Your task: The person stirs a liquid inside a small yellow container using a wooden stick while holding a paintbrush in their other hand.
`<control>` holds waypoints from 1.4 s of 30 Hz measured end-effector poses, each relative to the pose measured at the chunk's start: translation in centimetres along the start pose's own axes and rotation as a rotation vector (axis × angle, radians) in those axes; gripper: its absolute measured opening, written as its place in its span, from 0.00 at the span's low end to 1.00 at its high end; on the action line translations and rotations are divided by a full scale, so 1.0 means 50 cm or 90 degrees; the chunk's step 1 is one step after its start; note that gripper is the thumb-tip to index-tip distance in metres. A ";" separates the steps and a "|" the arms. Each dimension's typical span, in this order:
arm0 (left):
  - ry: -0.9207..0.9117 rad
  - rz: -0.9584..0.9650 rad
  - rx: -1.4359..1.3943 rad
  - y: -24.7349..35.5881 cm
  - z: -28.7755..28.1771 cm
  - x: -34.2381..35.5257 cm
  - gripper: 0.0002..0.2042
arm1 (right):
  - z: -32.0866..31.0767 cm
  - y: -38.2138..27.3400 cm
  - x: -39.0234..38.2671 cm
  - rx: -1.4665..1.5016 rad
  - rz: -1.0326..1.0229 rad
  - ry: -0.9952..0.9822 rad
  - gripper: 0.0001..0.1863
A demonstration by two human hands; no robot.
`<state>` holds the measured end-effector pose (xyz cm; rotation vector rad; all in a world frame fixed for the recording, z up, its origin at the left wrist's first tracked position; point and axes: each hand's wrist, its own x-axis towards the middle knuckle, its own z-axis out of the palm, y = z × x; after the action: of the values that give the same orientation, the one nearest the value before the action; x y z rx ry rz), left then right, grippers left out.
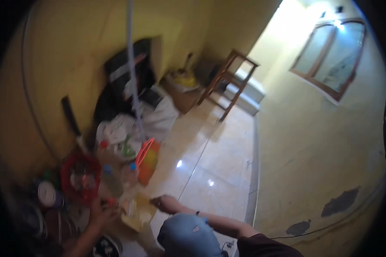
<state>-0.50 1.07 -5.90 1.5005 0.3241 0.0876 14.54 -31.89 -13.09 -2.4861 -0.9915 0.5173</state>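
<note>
My left hand (pixel 100 214) reaches in from the lower left, its fingers bent together beside a small orange-red item (pixel 112 201). Blur hides what the fingers hold. A tan, open-topped box or tray (pixel 135 225) with pale items in it lies between my two hands. At its right rim is my right hand (pixel 166 204), fingers curled in around something small and dark that I cannot make out. Clear plastic bottles with blue caps (pixel 131 174) stand just beyond the box. Left of them, a red basket (pixel 65 171) holds clear plastic pieces.
My bent knee in blue denim (pixel 188 235) is close to my right arm. Tubs and cans (pixel 47 195) crowd the left wall. Farther off are white sacks (pixel 158 115), an orange bag (pixel 149 165), a thin upright pole (pixel 133 77), and a wooden stool (pixel 227 81) on the tiled floor (pixel 210 158).
</note>
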 end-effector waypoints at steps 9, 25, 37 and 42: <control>-0.012 -0.064 0.116 0.105 0.062 0.012 0.17 | 0.029 -0.054 -0.113 -0.040 -0.159 -0.008 0.13; 0.073 -0.164 0.032 0.142 0.042 0.002 0.14 | -0.029 -0.103 -0.062 -0.068 -0.179 -0.025 0.10; 0.066 -0.135 0.077 0.152 0.025 0.000 0.17 | 0.018 -0.111 -0.040 -0.129 -0.244 0.072 0.12; 0.089 -0.130 0.053 0.157 0.020 0.001 0.18 | 0.024 -0.125 -0.049 -0.135 -0.323 -0.024 0.14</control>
<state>0.92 0.71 1.86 1.5394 0.5978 0.0167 8.82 -29.22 -10.50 -2.2697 -1.6973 0.3068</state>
